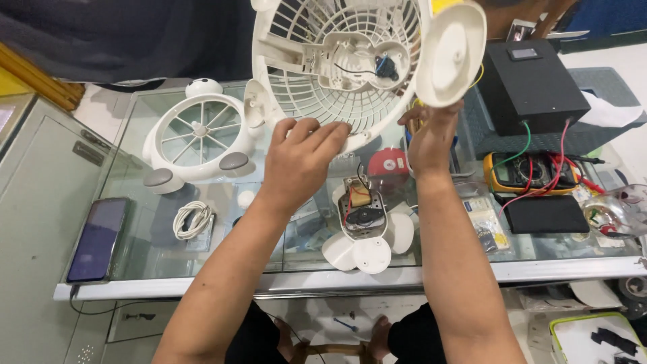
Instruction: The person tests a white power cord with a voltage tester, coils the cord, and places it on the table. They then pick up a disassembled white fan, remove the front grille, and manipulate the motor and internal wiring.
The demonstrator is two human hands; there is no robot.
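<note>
I hold a white plastic fan housing with a round grille (317, 61) up above the glass table (445, 273). My left hand (300, 162) grips the grille's lower rim. My right hand (431, 135) grips its right side, just under a round white foot (450, 52). A small motor with black wires sits inside the grille. Below my hands, on the glass, lies a white fan blade unit (364, 232) with an exposed circuit board and red wires.
A second white fan cover (199, 138) lies at the back left, a coiled white cable (192, 219) and a dark phone (98, 239) nearer left. At the right stand a black box (532, 84), a yellow multimeter (529, 172) with red and green leads, and a black pouch (546, 214).
</note>
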